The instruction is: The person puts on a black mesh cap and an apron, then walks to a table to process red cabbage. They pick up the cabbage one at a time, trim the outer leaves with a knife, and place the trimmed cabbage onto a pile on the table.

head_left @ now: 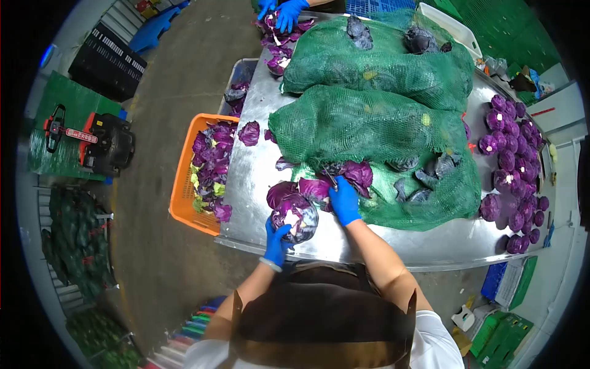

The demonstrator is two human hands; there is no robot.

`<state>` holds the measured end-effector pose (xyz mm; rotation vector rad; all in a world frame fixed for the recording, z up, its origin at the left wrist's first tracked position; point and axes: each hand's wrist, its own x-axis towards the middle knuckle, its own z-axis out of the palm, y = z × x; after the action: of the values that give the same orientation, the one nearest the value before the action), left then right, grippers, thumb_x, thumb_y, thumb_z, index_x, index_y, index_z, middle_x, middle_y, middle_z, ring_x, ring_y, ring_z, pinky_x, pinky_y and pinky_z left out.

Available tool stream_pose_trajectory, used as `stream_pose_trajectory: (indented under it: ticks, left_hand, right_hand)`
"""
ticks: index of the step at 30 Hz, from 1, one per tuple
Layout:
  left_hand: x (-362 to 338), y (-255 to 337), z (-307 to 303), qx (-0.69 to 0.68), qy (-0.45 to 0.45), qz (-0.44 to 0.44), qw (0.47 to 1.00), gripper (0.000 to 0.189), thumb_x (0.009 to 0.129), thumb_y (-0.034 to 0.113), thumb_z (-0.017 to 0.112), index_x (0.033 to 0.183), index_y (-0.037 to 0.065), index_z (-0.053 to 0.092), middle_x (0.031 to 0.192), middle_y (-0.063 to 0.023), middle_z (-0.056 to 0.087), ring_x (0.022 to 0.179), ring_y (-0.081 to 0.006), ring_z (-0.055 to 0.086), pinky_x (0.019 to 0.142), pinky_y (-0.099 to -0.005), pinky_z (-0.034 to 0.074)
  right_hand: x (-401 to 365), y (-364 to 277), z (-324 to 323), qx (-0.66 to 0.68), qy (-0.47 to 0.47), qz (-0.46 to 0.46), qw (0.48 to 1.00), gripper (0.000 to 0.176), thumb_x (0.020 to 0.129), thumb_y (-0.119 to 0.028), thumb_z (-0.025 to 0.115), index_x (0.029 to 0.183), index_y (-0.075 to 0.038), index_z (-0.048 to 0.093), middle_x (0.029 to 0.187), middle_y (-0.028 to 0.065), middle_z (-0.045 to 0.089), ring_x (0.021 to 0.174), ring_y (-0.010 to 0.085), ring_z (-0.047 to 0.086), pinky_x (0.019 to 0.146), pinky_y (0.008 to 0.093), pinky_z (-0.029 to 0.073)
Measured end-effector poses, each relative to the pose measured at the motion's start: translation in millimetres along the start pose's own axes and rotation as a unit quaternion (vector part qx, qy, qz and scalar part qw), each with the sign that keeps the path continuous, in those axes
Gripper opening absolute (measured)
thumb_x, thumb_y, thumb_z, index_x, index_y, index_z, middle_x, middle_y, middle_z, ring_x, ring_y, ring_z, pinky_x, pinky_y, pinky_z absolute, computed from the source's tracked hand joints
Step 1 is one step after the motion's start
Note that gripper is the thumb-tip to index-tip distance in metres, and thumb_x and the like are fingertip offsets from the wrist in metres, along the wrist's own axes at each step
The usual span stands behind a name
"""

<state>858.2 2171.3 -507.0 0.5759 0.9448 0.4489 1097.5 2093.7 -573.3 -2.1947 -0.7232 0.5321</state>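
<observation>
Partly hidden, left hand [276, 241] cupped around red cabbage [295, 214], right hand [344, 200] closed on something indistinct

Concrete floor [178, 74], steel table [252, 166], orange crate [179, 184] beside, green crates [498, 24] rt.

The left hand [276, 243] and right hand [344, 200] wear bright blue gloves, and the cabbage [295, 212] is deep purple with white veining. The mesh sacks [369, 126] are green with a fine net pattern, and the crate [184, 184] is orange, with purple and yellow-green leaves inside. The table [258, 123] is dull silver, and the trimmed cabbages [513, 160] are purple with pale stem ends.
</observation>
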Motion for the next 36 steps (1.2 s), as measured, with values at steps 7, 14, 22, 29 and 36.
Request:
stream_pose_trajectory:
  ticks: [7, 14, 22, 29, 36]
  left_hand:
    - [-4, -26, -19, 0.397, 0.081, 0.112, 0.907, 0.09, 0.075, 0.034, 0.086, 0.14, 0.008, 0.031, 0.134, -0.0164, 0.044, 0.126, -0.0305, 0.048, 0.09, -0.0395, 0.053]
    - [14, 34, 52, 0.618, -0.143, 0.294, 0.715, 0.114, 0.061, 0.04, 0.091, 0.15, 0.004, 0.032, 0.147, -0.0255, 0.034, 0.136, -0.0423, 0.037, 0.114, -0.0482, 0.032]
    - [9, 15, 49, 0.622, -0.12, 0.346, 0.692, 0.111, 0.058, 0.043, 0.093, 0.145, 0.005, 0.036, 0.142, -0.0228, 0.037, 0.133, -0.0417, 0.04, 0.111, -0.0496, 0.037]
    - [-2, -6, 8, 0.508, -0.053, 0.332, 0.793, 0.112, 0.058, 0.039, 0.095, 0.143, 0.003, 0.034, 0.139, -0.0226, 0.042, 0.131, -0.0388, 0.042, 0.111, -0.046, 0.037]
    - [-25, 42, 51, 0.695, -0.079, 0.272, 0.661, 0.107, 0.058, 0.045, 0.091, 0.146, 0.011, 0.041, 0.14, -0.0239, 0.043, 0.127, -0.0435, 0.045, 0.109, -0.0501, 0.038]
  right_hand:
    - [-72, -69, -59, 0.047, -0.101, -0.054, 0.992, 0.045, 0.087, -0.035, 0.072, 0.12, -0.006, 0.063, 0.104, 0.0155, 0.061, 0.086, 0.0341, 0.066, 0.073, 0.0404, 0.052]
    - [-83, -62, -61, 0.076, -0.058, -0.096, 0.991, 0.035, 0.096, -0.028, 0.062, 0.126, -0.01, 0.062, 0.105, 0.0141, 0.062, 0.093, 0.0337, 0.065, 0.076, 0.0409, 0.052]
    - [-26, 0, -22, 0.044, -0.023, -0.013, 0.999, 0.035, 0.099, -0.03, 0.055, 0.129, -0.013, 0.058, 0.118, 0.0188, 0.062, 0.099, 0.0409, 0.064, 0.083, 0.047, 0.051]
    - [-19, -20, -23, -0.006, 0.018, -0.061, 0.998, 0.037, 0.091, -0.028, 0.065, 0.124, -0.012, 0.056, 0.109, 0.018, 0.068, 0.09, 0.0415, 0.066, 0.076, 0.0512, 0.052]
    - [-58, -58, -68, -0.012, 0.032, -0.151, 0.988, 0.026, 0.091, -0.017, 0.064, 0.116, -0.009, 0.061, 0.1, 0.0148, 0.061, 0.086, 0.0392, 0.064, 0.07, 0.0445, 0.052]
